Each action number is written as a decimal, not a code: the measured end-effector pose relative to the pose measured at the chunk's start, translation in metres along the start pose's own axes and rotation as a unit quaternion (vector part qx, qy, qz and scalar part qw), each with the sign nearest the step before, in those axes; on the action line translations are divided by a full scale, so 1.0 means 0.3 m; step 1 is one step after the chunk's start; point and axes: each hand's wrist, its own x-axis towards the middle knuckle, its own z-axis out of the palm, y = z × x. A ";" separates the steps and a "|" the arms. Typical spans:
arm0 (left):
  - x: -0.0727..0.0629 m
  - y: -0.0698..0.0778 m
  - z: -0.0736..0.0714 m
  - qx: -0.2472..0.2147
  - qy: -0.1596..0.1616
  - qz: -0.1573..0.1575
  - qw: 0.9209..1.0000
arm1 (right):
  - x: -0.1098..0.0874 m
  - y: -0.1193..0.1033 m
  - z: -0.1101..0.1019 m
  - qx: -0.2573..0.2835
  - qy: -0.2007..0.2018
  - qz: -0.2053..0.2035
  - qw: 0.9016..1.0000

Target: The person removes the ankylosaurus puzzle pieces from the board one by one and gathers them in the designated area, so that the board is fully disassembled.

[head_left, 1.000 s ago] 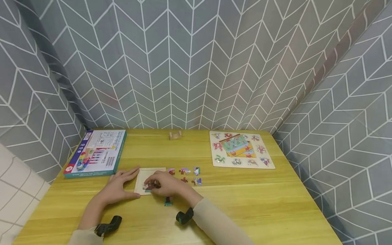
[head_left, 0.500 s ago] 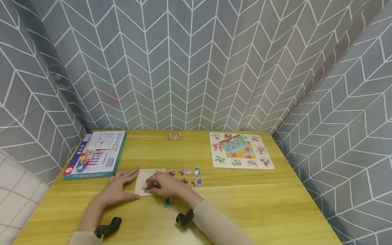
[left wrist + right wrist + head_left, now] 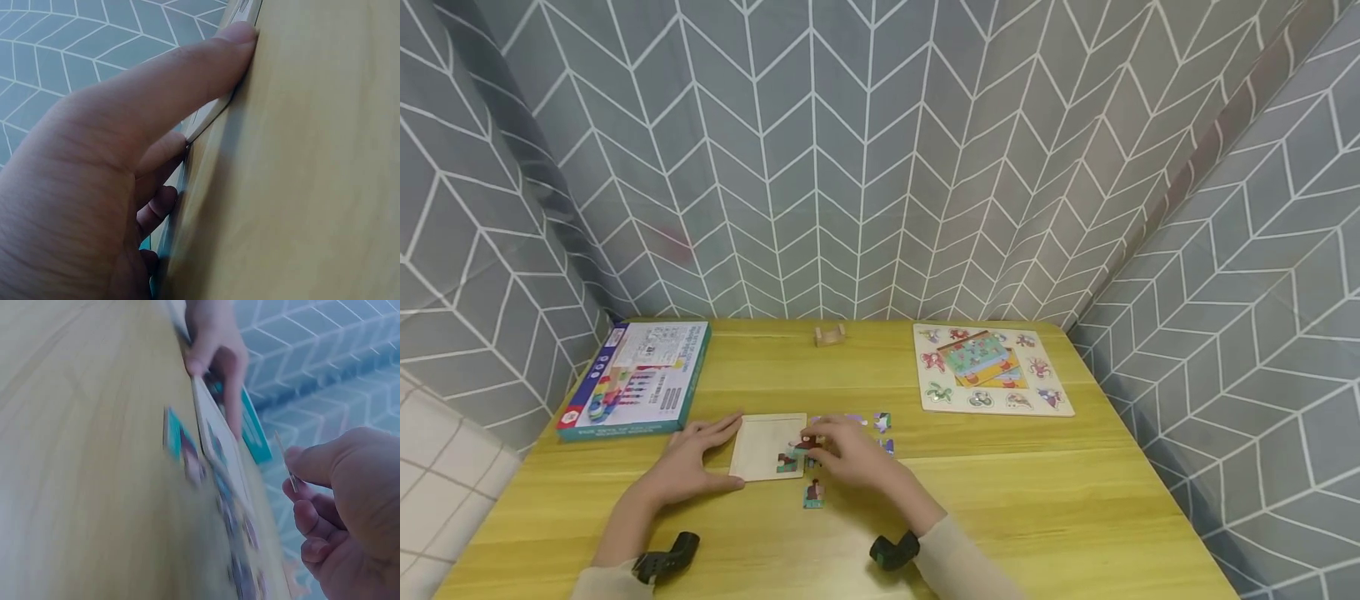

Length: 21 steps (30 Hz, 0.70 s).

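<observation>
A shallow wooden puzzle tray (image 3: 756,442) lies on the table, with a puzzle piece (image 3: 786,464) in its lower right corner. My left hand (image 3: 688,460) rests at the tray's left side, thumb and fingers extended against its edge. Over the tray's right edge, my right hand (image 3: 853,454) pinches another jigsaw piece (image 3: 291,472) between thumb and forefinger, raised off the table in the right wrist view. Just below the tray sits a loose piece (image 3: 813,494) with a teal edge. Several more pieces (image 3: 882,422) lie right of the tray, partly hidden by my right hand.
A flat teal-edged box (image 3: 640,379) lies at the back left. Near the back edge stands a small wooden block (image 3: 830,335). At the right is a picture board (image 3: 992,400) with colourful cards (image 3: 981,358) on it. A patterned curtain (image 3: 850,167) hangs behind the table.
My right hand has moved right from inside the tray to its right edge, carrying a piece. The piece in the tray's lower right corner has come into view. My left hand stays put.
</observation>
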 end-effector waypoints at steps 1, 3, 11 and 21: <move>0.000 0.004 -0.003 -0.002 -0.001 0.000 1.000 | -0.024 0.013 -0.012 -0.003 0.012 0.007 1.000; 0.000 0.012 -0.009 -0.004 -0.003 -0.001 1.000 | -0.072 0.038 -0.033 -0.001 0.032 0.019 0.999; 0.000 0.008 -0.014 -0.002 -0.005 -0.001 1.000 | -0.234 0.079 -0.052 0.007 0.043 0.047 0.998; 0.002 -0.003 -0.009 0.000 -0.005 0.000 1.000 | -0.281 0.075 -0.017 -0.035 0.019 0.020 0.999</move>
